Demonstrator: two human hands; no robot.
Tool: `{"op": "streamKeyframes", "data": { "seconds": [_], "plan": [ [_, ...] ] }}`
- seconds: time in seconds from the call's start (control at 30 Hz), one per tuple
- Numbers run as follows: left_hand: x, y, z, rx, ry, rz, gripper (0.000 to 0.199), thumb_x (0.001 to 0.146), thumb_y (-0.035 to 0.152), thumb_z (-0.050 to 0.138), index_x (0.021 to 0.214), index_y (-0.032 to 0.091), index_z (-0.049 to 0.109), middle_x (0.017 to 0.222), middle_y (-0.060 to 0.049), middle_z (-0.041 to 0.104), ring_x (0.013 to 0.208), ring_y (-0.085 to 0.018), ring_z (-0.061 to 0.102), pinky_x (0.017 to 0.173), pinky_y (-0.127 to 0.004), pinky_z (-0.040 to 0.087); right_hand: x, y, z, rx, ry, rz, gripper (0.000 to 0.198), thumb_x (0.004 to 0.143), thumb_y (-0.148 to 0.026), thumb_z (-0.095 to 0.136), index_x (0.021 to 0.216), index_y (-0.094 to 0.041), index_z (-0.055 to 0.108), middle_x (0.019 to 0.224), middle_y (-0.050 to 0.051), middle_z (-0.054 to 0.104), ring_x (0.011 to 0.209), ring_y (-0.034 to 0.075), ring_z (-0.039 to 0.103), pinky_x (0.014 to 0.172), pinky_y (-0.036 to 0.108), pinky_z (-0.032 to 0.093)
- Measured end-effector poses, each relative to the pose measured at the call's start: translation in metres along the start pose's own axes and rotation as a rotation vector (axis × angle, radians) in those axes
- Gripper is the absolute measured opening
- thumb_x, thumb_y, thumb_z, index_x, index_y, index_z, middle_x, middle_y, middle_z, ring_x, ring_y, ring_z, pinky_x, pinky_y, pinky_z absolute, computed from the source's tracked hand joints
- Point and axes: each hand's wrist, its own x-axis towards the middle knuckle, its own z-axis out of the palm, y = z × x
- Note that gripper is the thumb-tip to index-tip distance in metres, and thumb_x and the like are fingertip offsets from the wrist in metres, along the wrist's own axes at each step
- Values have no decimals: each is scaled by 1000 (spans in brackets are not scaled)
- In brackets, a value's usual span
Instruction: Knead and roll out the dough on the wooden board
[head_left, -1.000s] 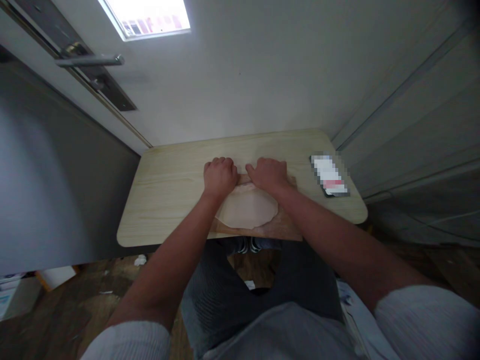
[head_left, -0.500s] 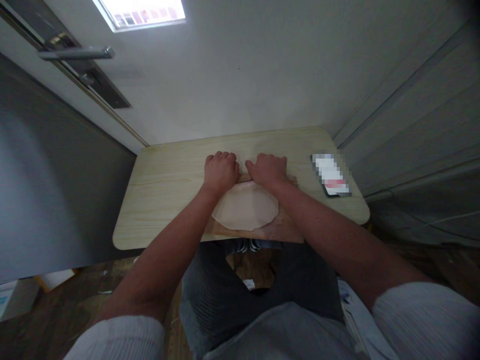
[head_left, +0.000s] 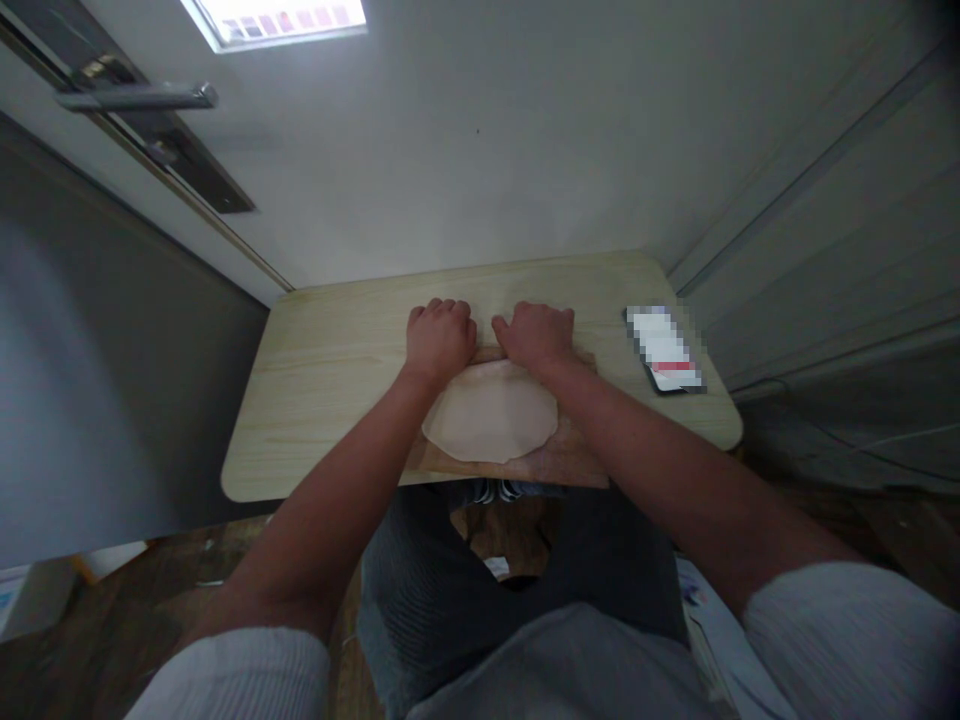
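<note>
A pale, flat, roughly round sheet of dough [head_left: 491, 415] lies on a brown wooden board [head_left: 555, 468] at the front of the table. At the dough's far edge, a short stretch of a wooden rolling pin [head_left: 489, 354] shows between my hands; the rest of it is covered. My left hand [head_left: 441, 338] is closed over its left part, knuckles up. Over the right part my right hand [head_left: 536, 335] is closed too, its thumb pointing inward towards the left hand. Both forearms reach in over the sides of the board.
The light wooden table [head_left: 322, 370] has rounded corners and stands against a pale door with a metal handle [head_left: 139, 97]. A phone [head_left: 664, 350] with a blurred screen lies at the table's right end. My legs [head_left: 420, 590] are beneath the near edge.
The view has shifted slightly. Both hands keep their hold at the dough's far edge, and the dough and board look the same.
</note>
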Motion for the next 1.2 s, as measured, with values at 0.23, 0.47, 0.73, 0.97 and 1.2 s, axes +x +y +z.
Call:
{"op": "streamKeyframes", "data": {
  "seconds": [0.23,0.47,0.73,0.97,1.2],
  "plan": [
    [-4,1,-1,-23,-6,-16,30,95,27,36,97,19,65,105,-14,69,103,-30,59,87,-44,41,-4,1,-1,5,11,-23,52,94,-50,37,108,-11,69,107,22,70,100,33,63,93,50,36],
    [-9,1,1,-45,-22,-17,30,95,26,36,100,19,64,107,-14,68,105,-29,58,86,-43,42,-10,3,0,5,53,-42,51,95,-49,36,108,-11,67,108,21,68,102,33,60,92,50,36],
    [-14,2,2,-49,-32,-17,33,96,27,34,104,18,64,108,-14,67,103,-29,57,84,-41,44,-18,6,4,19,151,-57,49,95,-48,37,113,-11,63,118,21,62,112,35,51,93,49,36],
    [-19,3,3,-39,-64,-27,34,97,29,33,106,18,64,109,-14,66,104,-28,57,85,-39,45,-24,8,4,26,149,-66,46,95,-45,37,118,-12,59,125,21,58,117,35,47,94,50,34],
    [-23,4,5,-53,-47,-34,36,97,30,33,110,17,64,111,-14,64,106,-28,57,86,-40,46,-28,7,4,34,139,-59,44,94,-45,39,117,-13,60,124,20,60,116,34,49,97,51,32]
  ]
}}
